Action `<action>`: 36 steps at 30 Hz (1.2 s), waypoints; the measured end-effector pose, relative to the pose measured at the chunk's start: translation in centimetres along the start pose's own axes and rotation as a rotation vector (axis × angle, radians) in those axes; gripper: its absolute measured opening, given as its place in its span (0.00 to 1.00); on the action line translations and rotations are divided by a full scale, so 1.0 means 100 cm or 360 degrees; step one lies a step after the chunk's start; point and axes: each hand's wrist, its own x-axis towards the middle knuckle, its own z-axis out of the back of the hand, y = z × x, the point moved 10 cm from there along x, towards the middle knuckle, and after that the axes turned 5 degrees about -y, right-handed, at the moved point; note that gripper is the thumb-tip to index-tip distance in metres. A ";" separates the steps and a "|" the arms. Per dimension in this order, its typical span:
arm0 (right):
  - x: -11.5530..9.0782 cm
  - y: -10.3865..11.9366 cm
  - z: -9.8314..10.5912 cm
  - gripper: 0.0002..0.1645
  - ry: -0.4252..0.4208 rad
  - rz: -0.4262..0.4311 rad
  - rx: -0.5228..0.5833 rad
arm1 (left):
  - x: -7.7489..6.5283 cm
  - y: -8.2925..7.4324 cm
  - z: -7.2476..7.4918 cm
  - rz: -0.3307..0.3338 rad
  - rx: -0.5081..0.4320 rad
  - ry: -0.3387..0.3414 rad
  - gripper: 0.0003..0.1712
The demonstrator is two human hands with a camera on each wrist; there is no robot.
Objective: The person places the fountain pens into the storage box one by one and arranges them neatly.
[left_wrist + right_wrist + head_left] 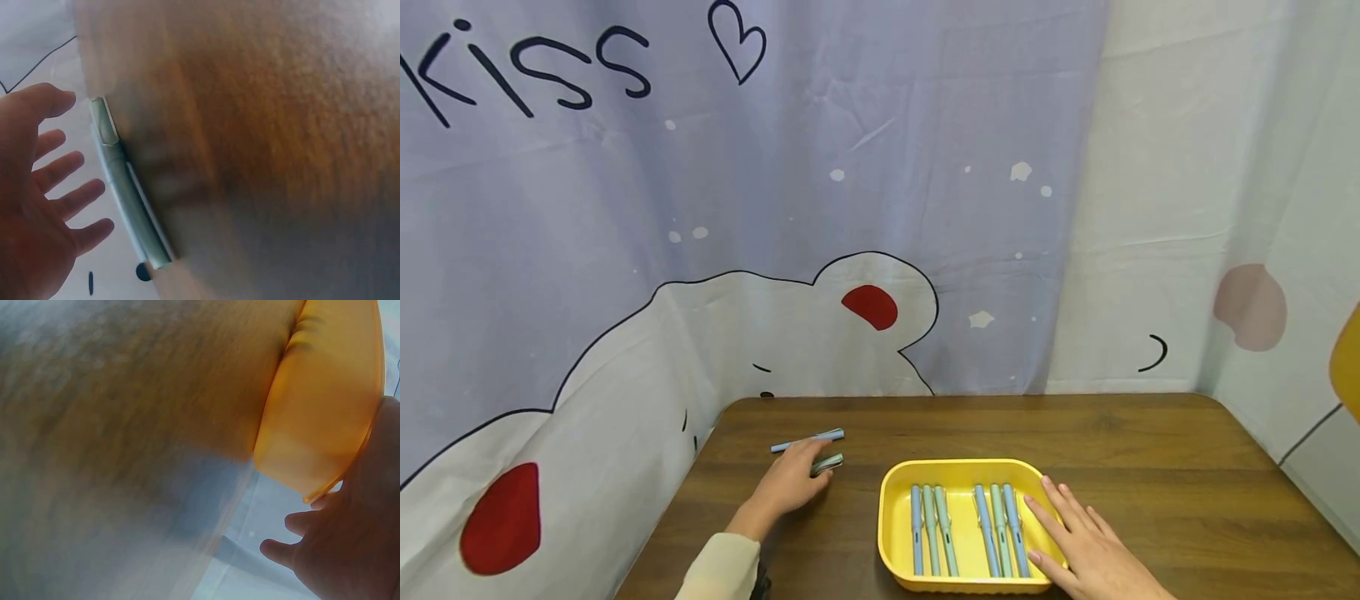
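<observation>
My left hand (786,483) reaches over the left side of the table, its fingers spread and loosely bent beside a green pen (829,463). In the left wrist view a gap shows between the fingers and that capped green pen (134,194). A blue pen (786,447) lies just beyond it, partly covered by the hand in the head view. At the right rim of a yellow tray (955,464), my right hand (1090,546) rests with fairly straight fingers. Inside the tray, three pens (931,529) lie side by side on the left and three more pens (1001,529) on the right.
The brown wooden table (1037,429) has rounded far corners. A patterned curtain (775,208) hangs right behind its back edge and along both sides. The tray's wall (319,406) stands on the table in front of the right hand.
</observation>
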 end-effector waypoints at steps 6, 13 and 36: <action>-0.001 0.001 0.000 0.39 0.0000 0.0003 -0.0003 | 0.002 0.007 -0.009 0.0041 0.0038 0.0029 0.30; 0.000 0.000 -0.001 0.38 0.0022 -0.0011 0.0033 | 0.006 0.014 -0.016 0.0089 0.0071 0.0047 0.28; 0.000 -0.003 -0.003 0.38 0.0097 -0.0072 0.0083 | 0.001 0.005 -0.016 0.0088 0.0348 -0.0046 0.17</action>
